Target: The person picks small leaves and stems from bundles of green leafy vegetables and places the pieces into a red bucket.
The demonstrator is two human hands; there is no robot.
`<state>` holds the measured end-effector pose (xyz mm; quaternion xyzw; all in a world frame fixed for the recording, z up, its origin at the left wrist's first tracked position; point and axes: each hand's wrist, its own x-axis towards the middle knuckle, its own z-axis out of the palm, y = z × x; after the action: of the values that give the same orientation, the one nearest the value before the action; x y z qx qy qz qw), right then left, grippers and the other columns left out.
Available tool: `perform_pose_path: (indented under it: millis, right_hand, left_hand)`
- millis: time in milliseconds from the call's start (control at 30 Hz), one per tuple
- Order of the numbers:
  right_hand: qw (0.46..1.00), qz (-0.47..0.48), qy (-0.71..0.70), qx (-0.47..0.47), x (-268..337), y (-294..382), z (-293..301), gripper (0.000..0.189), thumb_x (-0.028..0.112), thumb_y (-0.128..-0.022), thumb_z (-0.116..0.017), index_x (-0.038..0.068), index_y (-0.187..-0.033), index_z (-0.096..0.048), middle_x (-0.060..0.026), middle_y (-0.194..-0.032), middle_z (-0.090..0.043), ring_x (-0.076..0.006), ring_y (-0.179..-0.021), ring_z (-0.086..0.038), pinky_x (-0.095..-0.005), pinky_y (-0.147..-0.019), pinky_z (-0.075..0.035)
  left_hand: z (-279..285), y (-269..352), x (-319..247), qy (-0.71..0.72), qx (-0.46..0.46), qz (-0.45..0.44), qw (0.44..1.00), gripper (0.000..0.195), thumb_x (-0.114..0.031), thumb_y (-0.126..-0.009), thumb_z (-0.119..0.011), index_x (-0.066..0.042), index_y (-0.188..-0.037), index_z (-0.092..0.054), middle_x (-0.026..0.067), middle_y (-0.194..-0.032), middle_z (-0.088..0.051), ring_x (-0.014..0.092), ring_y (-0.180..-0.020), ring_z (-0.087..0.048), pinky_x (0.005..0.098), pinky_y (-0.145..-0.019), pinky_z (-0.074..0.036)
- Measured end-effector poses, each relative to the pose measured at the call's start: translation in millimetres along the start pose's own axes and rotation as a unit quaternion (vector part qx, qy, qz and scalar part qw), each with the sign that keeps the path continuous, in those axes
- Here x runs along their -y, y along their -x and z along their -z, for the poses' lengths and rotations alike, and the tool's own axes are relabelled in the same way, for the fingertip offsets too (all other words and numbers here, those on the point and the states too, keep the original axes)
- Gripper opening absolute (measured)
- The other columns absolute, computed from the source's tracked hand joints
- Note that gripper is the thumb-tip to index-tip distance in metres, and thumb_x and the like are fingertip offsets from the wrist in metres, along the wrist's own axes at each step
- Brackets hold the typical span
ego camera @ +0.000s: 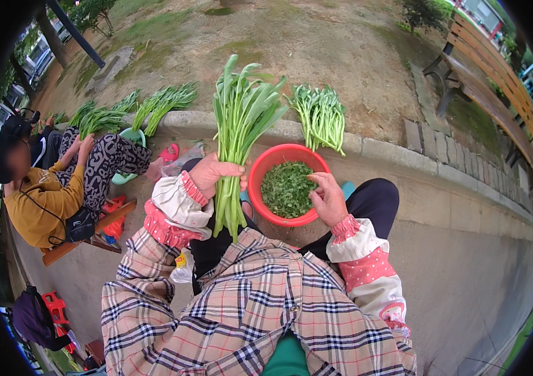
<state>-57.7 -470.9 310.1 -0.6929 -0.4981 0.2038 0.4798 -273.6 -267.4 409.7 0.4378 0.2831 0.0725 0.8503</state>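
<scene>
My left hand point(219, 175) is closed around the stems of an upright bunch of leafy greens point(243, 117), its leaves pointing away from me and its cut ends near my lap. A red plastic basin point(256, 188) stands on the ground before me, with loose torn green leaves point(287, 189) inside. Over its right rim is my right hand point(326, 197), thumb and forefinger near each other; whether a small bit of leaf is between them I cannot tell. Another bundle of greens point(320, 117) lies on the kerb beyond the basin.
A person point(50, 188) sits on a low wooden seat at the left, holding greens near a pale green basin point(132, 136). More bundles point(167, 103) lie along the stone kerb point(388, 152). A wooden bench point(496, 89) stands at the right. A dark bag point(36, 317) is at the lower left.
</scene>
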Motion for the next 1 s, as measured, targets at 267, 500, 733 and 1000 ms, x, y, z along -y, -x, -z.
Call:
perform_pose_path:
  millis: [267,500,733,1000]
  right_hand:
    - [0.99,-0.028,-0.132,0.034,1.5,-5.6,-2.1,0.036,-0.003,-0.081,-0.057,-0.001,-0.117,-0.053,-0.0113,-0.108,-0.055,-0.0149,-0.076,-0.061,-0.026,-0.066,-0.051]
    - [0.99,-0.016,-0.129,0.053,37.1,-11.1,-11.7,0.051,0.001,-0.08,-0.059,0.0,-0.129,-0.043,-0.0121,-0.112,-0.054,-0.0165,-0.096,-0.058,-0.0285,-0.075,-0.05]
    - [0.997,0.039,0.047,0.057,44.9,-15.3,-16.1,0.071,0.009,-0.074,-0.063,-0.001,-0.136,-0.028,-0.0218,-0.123,-0.045,-0.0353,-0.113,-0.05,-0.0393,-0.093,-0.042]
    - [0.995,-0.019,0.087,0.053,45.2,-8.4,-25.1,0.072,0.01,-0.073,-0.062,0.002,-0.135,-0.027,-0.0246,-0.119,-0.049,-0.0412,-0.109,-0.052,-0.0432,-0.087,-0.045]
  left_hand:
    - [-18.6,-46.5,57.2,0.12,-0.005,-0.064,0.991,0.023,-0.002,-0.08,-0.064,-0.002,-0.102,-0.057,0.0084,-0.079,-0.062,0.021,-0.073,-0.064,0.0338,-0.069,-0.053]
    - [-43.8,-82.1,95.9,0.125,-0.108,-0.163,0.973,0.02,-0.001,-0.081,-0.065,-0.006,-0.099,-0.058,0.0043,-0.086,-0.063,0.018,-0.074,-0.064,0.0315,-0.067,-0.053]
    - [-73.7,-90.1,103.6,0.138,-0.117,-0.221,0.958,0.016,-0.006,-0.083,-0.065,-0.007,-0.098,-0.059,0.0006,-0.09,-0.063,0.013,-0.084,-0.059,0.0287,-0.077,-0.048]
    - [-77.2,-92.0,117.4,0.182,-0.041,-0.171,0.967,0.018,-0.012,-0.086,-0.064,-0.006,-0.102,-0.058,0.0045,-0.097,-0.064,0.016,-0.087,-0.06,0.0323,-0.079,-0.05]
